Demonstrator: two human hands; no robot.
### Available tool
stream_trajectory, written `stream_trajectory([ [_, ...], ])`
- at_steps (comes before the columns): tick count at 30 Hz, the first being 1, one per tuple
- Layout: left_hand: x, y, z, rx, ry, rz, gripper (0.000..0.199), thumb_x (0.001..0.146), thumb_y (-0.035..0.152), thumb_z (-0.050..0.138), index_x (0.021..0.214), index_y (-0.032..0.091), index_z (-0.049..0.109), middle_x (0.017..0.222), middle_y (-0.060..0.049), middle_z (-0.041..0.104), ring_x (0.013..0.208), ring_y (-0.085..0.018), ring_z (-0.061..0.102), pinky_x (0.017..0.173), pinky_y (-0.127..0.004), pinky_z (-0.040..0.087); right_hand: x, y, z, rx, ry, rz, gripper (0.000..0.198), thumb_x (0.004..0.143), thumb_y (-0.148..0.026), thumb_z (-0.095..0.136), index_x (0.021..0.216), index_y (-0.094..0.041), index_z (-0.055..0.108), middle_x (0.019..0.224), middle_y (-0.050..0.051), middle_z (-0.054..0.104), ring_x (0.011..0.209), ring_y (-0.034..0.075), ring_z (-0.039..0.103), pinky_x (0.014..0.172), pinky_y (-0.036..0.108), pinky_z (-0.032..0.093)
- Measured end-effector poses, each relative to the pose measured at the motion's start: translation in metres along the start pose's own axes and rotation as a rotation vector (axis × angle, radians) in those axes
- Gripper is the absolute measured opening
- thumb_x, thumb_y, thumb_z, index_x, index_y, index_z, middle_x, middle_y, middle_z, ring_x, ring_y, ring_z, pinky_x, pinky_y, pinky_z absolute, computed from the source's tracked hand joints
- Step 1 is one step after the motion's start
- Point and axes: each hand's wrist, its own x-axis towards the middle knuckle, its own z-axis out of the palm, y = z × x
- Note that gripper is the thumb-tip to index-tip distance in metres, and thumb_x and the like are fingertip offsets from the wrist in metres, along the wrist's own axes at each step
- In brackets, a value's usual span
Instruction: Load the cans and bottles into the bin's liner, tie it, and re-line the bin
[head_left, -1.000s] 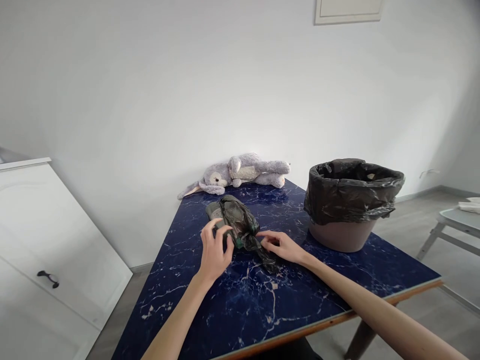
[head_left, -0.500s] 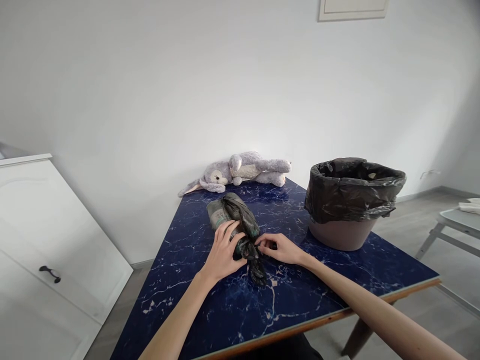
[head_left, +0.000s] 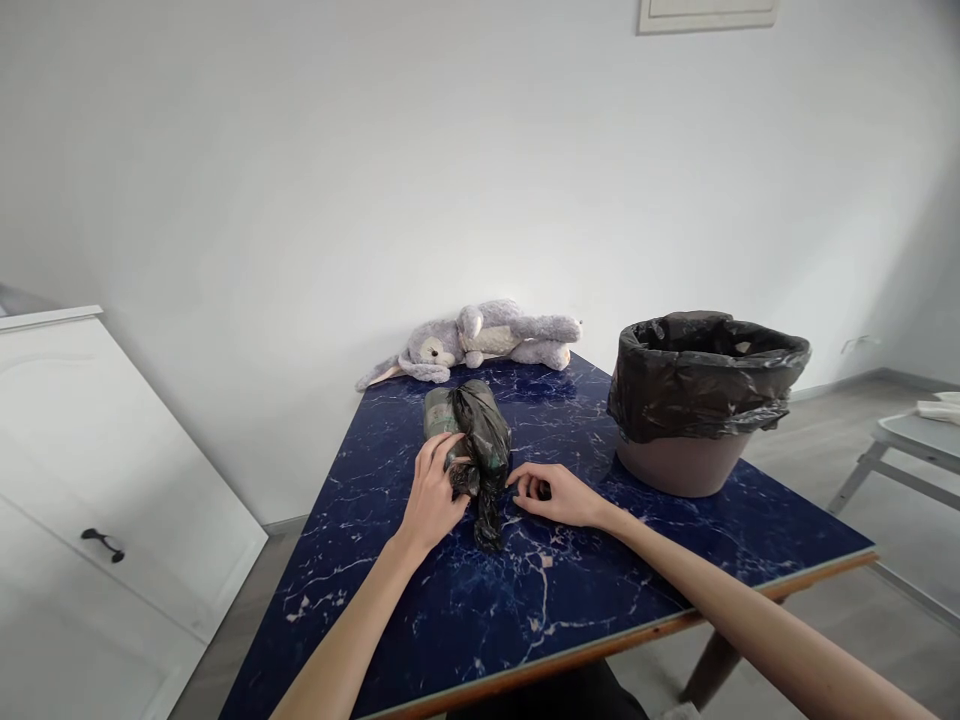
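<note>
- Head view: left hand (head_left: 433,497) curled against bag (head_left: 486,425), pinch unclear.
- Right hand (head_left: 559,493) sat beside it, thumb apart, empty.
- Bag seemed soft, slippery; best held by tail (head_left: 487,525).

2 slim bare forearms (head_left: 367,612), 2 bare hands (head_left: 431,500) and black clothing (head_left: 559,694) show.

a toy rabbit (head_left: 491,340) lies across the far end of the desk (head_left: 420,620), by the wall (head_left: 375,180), head to the left. before it, nearer the middle, lies the bag (head_left: 486,425) — the left hand (head_left: 435,492) on its near left part, the right hand (head_left: 559,495) just beside it on the right. farther right stands the bin (head_left: 679,468), a liner (head_left: 705,392) over its rim. left of the desk — a cabinet (head_left: 105,450).
</note>
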Motion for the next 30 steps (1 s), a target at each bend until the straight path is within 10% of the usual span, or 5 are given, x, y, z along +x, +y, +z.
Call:
stream_trajectory([
  [8,-0.001,0.009,-0.002,-0.05,0.016,0.013,0.026,0.098,0.011,0.056,0.117,0.026,0.066,0.145,-0.012,0.063,0.146,-0.036,0.047,0.115,-0.063,0.046,0.0,0.002,0.001,-0.048,-0.036,-0.028,0.043,0.095,-0.036,0.069,0.136,-0.023,0.069,0.094,0.002,0.077,0.075,0.018,0.066,0.073,0.029,0.051],
  [30,0.0,-0.007,0.005,-0.035,0.011,-0.089,0.043,0.105,0.018,0.049,0.147,0.024,0.046,0.148,-0.015,0.059,0.145,-0.035,0.049,0.118,-0.058,0.044,-0.001,0.001,0.001,-0.094,0.021,-0.042,0.03,0.095,-0.041,0.071,0.077,-0.023,0.054,0.069,-0.003,0.058,0.063,0.015,0.052,0.062,0.028,0.037],
])
